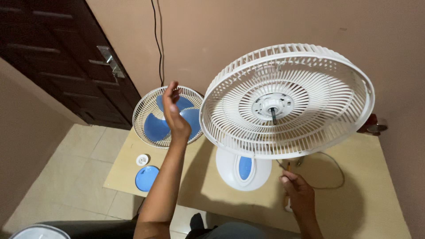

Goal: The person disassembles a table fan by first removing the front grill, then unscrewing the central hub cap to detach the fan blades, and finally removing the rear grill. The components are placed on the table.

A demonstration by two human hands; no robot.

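Observation:
A white table fan stands on a wooden board, its rear grille tilted up with the bare motor shaft showing at the centre. Its white base has a blue oval panel. My left hand is raised in the air with fingers apart, holding nothing, just left of the grille. My right hand rests low beside the base, fingers closed on a thin tool with a yellow handle. The front grille with the blue blade leans against the wall behind my left hand.
A blue round cap and a small white nut lie at the left of the wooden board. A power cord loops at right. A dark door stands at left, over a tiled floor.

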